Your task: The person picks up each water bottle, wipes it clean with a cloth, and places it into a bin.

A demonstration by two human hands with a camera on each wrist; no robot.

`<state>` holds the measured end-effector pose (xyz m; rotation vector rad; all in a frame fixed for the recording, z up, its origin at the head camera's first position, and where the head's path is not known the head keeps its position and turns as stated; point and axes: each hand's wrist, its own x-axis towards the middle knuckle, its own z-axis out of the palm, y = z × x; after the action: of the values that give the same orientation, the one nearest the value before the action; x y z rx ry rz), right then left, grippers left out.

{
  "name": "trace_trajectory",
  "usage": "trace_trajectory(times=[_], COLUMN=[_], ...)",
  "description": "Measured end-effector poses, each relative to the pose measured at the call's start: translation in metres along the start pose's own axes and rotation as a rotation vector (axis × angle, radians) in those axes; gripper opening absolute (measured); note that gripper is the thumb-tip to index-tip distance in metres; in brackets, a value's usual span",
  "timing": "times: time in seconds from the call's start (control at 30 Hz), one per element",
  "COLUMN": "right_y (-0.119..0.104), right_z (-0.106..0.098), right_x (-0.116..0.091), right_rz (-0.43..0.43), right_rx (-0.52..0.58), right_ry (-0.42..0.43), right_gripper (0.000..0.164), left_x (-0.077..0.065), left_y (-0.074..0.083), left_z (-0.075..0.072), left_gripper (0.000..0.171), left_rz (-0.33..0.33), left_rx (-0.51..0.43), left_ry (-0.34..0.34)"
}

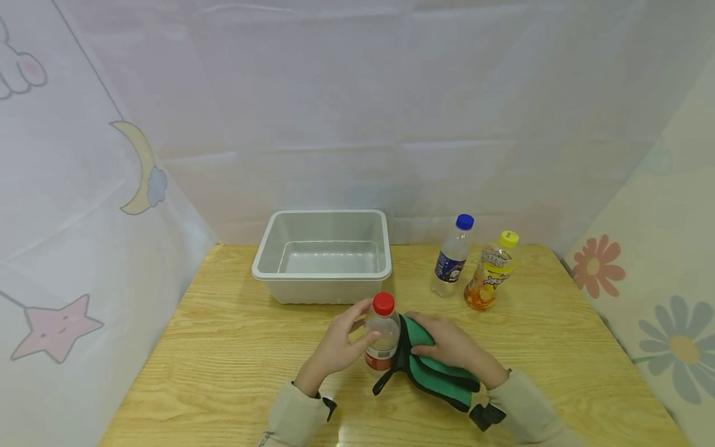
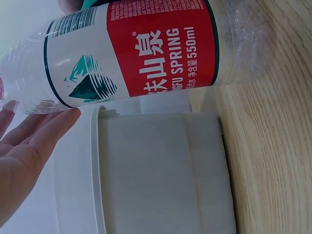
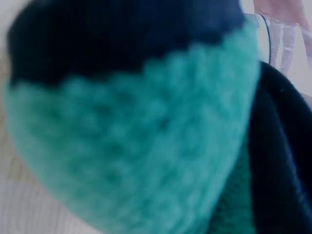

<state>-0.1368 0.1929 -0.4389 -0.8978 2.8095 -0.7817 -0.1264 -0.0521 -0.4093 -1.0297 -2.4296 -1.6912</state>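
Note:
An upright clear plastic water bottle (image 1: 385, 340) with a red cap stands on the wooden table. My left hand (image 1: 342, 343) holds it from the left, thumb in front and fingers at the far side, just below the cap. In the left wrist view the bottle's red and white label (image 2: 161, 48) faces the camera, with fingertips at the bottle's upper part. A folded green cloth (image 1: 447, 380) with black edging is gripped from above by my right hand (image 1: 451, 343). Its black border lies against the bottle's right side. The fluffy cloth fills most of the right wrist view.
A pale grey plastic bin (image 1: 324, 289) stands behind the red-capped bottle. At the back right are a blue-capped bottle (image 1: 450, 264) and a yellow-capped bottle (image 1: 490, 276) with orange on its label. Printed fabric (image 1: 335, 124) hangs behind the table (image 1: 234, 366) and along both sides.

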Motion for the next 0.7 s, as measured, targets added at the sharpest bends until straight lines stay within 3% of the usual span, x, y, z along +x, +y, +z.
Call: trace_trajectory(times=[0.1, 0.3, 0.43, 0.67, 0.7], right_y=[0.003, 0.005, 0.004, 0.001, 0.001], right_z=[0.006, 0.013, 0.013, 0.004, 0.002], right_x=[0.001, 0.001, 0.000, -0.003, -0.004], right_rz=[0.011, 0.027, 0.029, 0.041, 0.042], right_rx=[-0.011, -0.033, -0.042, -0.032, -0.030], right_ry=[-0.005, -0.035, -0.036, 0.018, 0.022], right_gripper=[0.060, 0.059, 0.059, 0.061, 0.061], left_x=[0.000, -0.001, 0.000, 0.001, 0.001], left_y=[0.004, -0.020, -0.023, 0.019, 0.020], left_z=[-0.002, 0.007, 0.009, 0.001, 0.000], left_gripper=[0.048, 0.053, 0.050, 0.042, 0.042], left_rz=[0.009, -0.021, 0.001, -0.011, -0.007], left_rx=[-0.002, -0.013, 0.009, 0.018, 0.020], left_ry=[-0.006, 0.030, 0.073, 0.091, 0.095])
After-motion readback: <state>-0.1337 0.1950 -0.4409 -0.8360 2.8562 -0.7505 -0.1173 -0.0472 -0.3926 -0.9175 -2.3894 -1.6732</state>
